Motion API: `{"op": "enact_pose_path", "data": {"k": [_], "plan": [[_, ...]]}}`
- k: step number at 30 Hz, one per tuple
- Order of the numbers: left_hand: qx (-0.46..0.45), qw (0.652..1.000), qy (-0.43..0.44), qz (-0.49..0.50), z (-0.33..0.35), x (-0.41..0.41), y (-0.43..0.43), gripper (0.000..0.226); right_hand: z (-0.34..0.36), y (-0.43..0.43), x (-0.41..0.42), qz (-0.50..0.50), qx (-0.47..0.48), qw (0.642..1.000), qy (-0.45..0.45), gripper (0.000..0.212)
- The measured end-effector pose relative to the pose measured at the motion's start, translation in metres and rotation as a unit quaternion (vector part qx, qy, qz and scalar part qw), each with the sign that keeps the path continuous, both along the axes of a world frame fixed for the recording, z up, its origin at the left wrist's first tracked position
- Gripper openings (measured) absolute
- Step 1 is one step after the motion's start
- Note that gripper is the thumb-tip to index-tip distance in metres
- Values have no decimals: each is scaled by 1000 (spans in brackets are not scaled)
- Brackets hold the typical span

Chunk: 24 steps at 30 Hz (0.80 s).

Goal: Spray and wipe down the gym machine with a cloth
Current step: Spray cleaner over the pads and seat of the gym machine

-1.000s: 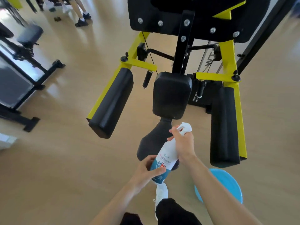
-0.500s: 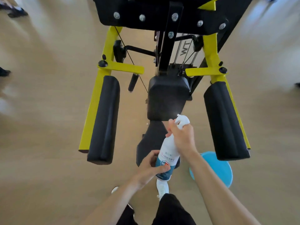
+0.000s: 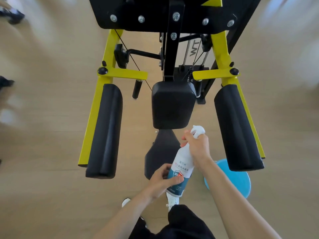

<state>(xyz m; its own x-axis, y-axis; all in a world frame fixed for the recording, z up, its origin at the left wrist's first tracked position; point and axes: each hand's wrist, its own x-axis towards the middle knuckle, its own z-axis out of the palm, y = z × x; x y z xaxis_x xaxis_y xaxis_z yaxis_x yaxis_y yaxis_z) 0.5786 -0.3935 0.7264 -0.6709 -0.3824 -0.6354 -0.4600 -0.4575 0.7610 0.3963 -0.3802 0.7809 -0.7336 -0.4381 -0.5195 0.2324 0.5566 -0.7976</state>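
We are holding the spray bottle (image 3: 182,161) near the middle pad (image 3: 172,104) of the machine (image 3: 173,49). Our left hand (image 3: 160,181) is gripping its base with curled fingers; our right hand (image 3: 196,145) is curling its fingers round the white spray head (image 3: 198,130).

Bright even daylight, glare patches on floor (image 3: 43,118), motion-blurred edges, wide-angle bending

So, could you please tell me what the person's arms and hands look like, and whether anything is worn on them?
The left hand and the right hand are ungloved, with no watch, band or ring visible. The left forearm and the right forearm are bare to the frame's edge; no sleeves show.
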Motion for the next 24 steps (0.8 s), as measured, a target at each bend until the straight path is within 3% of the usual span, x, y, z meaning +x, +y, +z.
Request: {"op": "enact_pose_path", "data": {"k": [3, 6, 9, 13, 18, 22, 24], "plan": [[6, 1000, -23, 14, -3, -6, 7, 69, -12, 0, -13, 16, -19, 998, -56, 23], [11, 999, -43, 32, -4, -8, 11, 74, -23, -2, -15, 31, -6, 996, -87, 26], [7, 997, -72, 40, -4, -3, 14, 62, -30, -9, -9, 53, 2, 992, -111, 30], [-8, 993, -84, 76, -7, 7, 16, 65, -25, -22, 2, 164, -33, 980, -109, 21], [-13, 988, -77, 131, 0, 27, 15, 69, -4, -56, 32, 346, -95, 926, -113, 18], [-30, 971, -71, 225, 4, 38, 9, 73, -1, -86, 55, 384, -96, 914, -83, 19], [-41, 967, -77, 239, 4, 41, 8, 76, -2, -96, 63, 388, -74, 915, -77, 29]]}}
